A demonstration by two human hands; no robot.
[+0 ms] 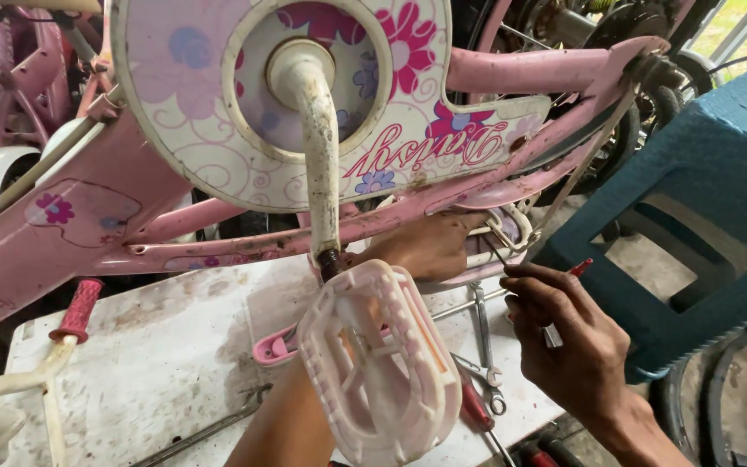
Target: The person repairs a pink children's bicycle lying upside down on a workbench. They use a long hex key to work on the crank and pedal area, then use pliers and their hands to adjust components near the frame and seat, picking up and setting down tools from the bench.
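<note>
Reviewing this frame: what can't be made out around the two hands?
- Left hand: fingertips hidden behind the pink frame; the pedal covers the wrist.
- Right hand: the tool tip is too thin to identify; whether it touches the bike is unclear.
- Wrenches: partly hidden by both hands.
- Blue stool: cut off by the right edge.

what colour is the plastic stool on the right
Teal blue; the stool shows best in the head view.
</note>
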